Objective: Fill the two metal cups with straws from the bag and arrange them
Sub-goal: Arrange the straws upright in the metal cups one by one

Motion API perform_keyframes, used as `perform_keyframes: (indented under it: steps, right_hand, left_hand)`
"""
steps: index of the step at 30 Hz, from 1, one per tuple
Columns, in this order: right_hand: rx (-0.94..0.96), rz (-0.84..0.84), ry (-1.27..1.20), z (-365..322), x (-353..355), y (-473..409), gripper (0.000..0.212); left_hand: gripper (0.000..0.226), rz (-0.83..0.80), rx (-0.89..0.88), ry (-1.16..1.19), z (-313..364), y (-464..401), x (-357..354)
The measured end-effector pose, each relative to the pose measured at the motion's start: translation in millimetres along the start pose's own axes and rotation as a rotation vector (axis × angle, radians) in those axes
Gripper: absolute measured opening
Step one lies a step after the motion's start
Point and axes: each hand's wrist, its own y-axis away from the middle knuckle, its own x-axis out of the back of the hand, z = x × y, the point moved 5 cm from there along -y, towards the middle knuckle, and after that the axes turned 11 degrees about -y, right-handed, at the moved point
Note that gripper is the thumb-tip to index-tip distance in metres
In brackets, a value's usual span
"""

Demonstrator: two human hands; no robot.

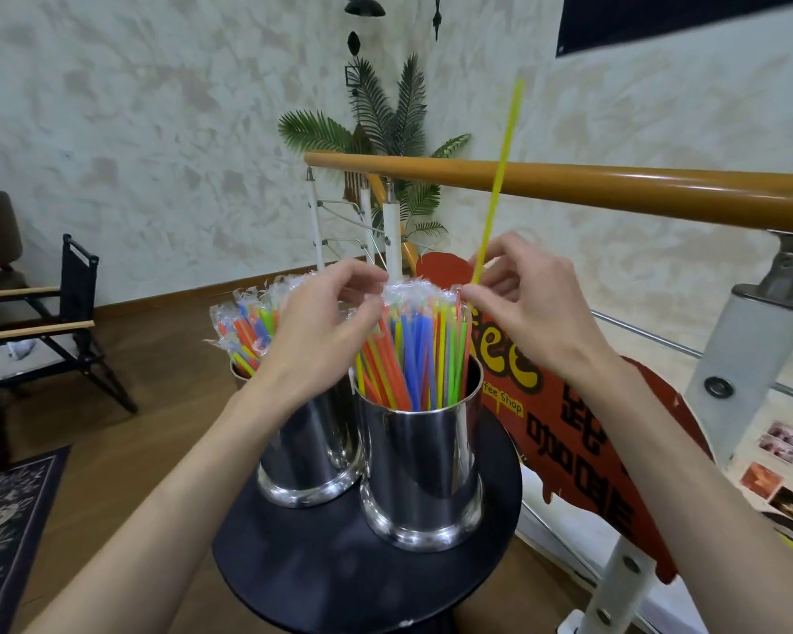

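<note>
We saw the yellow straw (500,176) pinched at its lower end between the thumb and fingers of the right hand (527,304), the straw rising steeply above that hand and leaning slightly right. Just below and left of the right hand stood the right metal cup (424,469), packed with upright wrapped straws (413,359) in orange, blue, green and yellow. The left hand (326,327) hovered over the tops of those straws, its fingers curled and touching the clear wrapper ends; we could not tell whether it actually gripped any. Under the left wrist stood the left metal cup (307,450), touching the right one, with its own bundle of wrapped straws (248,327) showing to the left of that hand. Both cups sat on a round black table (321,569) beneath the forearms. Beyond the hands ran a wooden handrail (614,185), and behind the right hand leaned a red sign (582,432).
</note>
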Motion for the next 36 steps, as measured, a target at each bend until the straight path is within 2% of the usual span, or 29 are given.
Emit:
perform_keyframes:
  steps: [3,6,9,13,15,17,20,23,27,28,32,36]
  right_hand:
    - [-0.160,-0.157,-0.188,-10.3,-22.3,6.8,0.031]
    - [-0.220,-0.348,-0.147,-12.3,-45.1,16.4,0.035]
    - [-0.234,-0.420,-0.098,-9.3,-59.4,22.4,0.036]
    - [-0.217,-0.583,-0.030,-10.2,-73.6,29.0,0.031]
    - [-0.225,-0.639,-0.021,-9.4,-69.1,27.9,0.026]
    - [-0.254,-0.602,0.010,-6.9,-51.0,20.7,0.025]
    - [-0.303,-0.439,0.119,-2.6,-18.5,10.6,0.019]
    - [-0.342,-0.400,0.193,6.1,-16.6,12.8,0.017]
    - [-0.404,-0.375,0.227,19.3,-30.2,17.1,0.024]
    - [-0.411,-0.361,0.238,20.8,-32.4,16.6,0.026]
    - [-0.404,-0.326,0.332,20.3,-39.8,17.6,0.035]
    - [-0.391,-0.285,0.423,19.6,-42.7,19.0,0.035]
  left_hand:
    - [0.038,0.064,-0.051,0.012,7.0,1.5,-1.3]
    - [0.052,0.128,-0.067,0.096,15.7,1.1,-1.4]
    - [0.056,0.186,-0.080,0.156,20.9,0.6,-1.6]
    - [0.052,0.255,-0.118,0.123,21.6,0.8,-1.3]
    - [0.060,0.233,-0.126,0.076,22.0,1.5,-2.3]
    - [0.067,0.178,-0.148,-0.012,23.0,2.6,-4.8]
    - [0.058,0.152,-0.201,-0.194,23.6,5.4,-7.3]
    - [0.054,0.120,-0.176,-0.257,20.2,5.5,-11.1]
    - [0.082,0.098,-0.138,-0.287,19.3,5.7,-13.6]
    - [0.083,0.087,-0.139,-0.316,19.2,5.8,-13.9]
    - [0.053,0.023,-0.167,-0.482,17.6,6.6,-17.1]
    - [0.026,0.028,-0.172,-0.532,18.7,8.1,-18.7]
